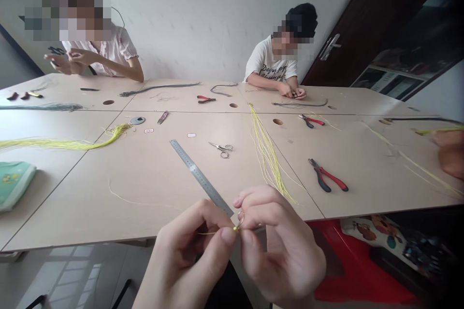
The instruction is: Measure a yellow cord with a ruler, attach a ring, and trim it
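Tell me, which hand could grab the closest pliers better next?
Probably the right hand. The pliers lie ahead of it, off to the right, farther from the left hand. Both hands are pinching the thread, so the right must let go first.

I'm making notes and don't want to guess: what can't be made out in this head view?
All in the head view:
Small yellow piece and thin loop: tiny, partly covered by fingertips of the left hand and right hand.
Ruler: markings too small to read.
Red-edged label: writing too small.
Green pouch: cut off by left edge.
Hand at far right: blurred, cut off by right edge.
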Motion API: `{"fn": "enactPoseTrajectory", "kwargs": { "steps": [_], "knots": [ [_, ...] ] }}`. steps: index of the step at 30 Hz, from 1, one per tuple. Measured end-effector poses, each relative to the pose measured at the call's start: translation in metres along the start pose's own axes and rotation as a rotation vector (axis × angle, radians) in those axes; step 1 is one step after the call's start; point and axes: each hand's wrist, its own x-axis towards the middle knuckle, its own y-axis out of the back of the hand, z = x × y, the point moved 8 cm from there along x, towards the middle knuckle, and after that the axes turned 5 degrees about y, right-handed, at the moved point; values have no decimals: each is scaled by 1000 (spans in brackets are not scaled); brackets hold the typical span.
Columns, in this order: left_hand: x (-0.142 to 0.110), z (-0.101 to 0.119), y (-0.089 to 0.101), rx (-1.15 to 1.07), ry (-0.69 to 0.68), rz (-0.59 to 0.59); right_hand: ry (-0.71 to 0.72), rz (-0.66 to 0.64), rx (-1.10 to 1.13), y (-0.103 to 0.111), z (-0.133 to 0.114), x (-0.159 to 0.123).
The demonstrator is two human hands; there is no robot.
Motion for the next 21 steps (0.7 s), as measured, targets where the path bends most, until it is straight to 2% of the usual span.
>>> {"fn": "enactPoseTrajectory", "kwargs": {
  "steps": [3,6,11,15,21],
  "knots": [
    [1,3,7,2,-48,124,-107,26,68,1,5,-3],
    [0,6,12,22,-90,243,-135,15,86,-1,5,-3],
    [-1,10,10,64,-111,281,-161,-23,116,-2,5,-2],
    [-2,9,9,81,-87,236,-180,-81,100,-3,6,-2],
    [0,2,0,118,-35,-1,-20,-134,-82,-6,-1,-1]
  ]
}}
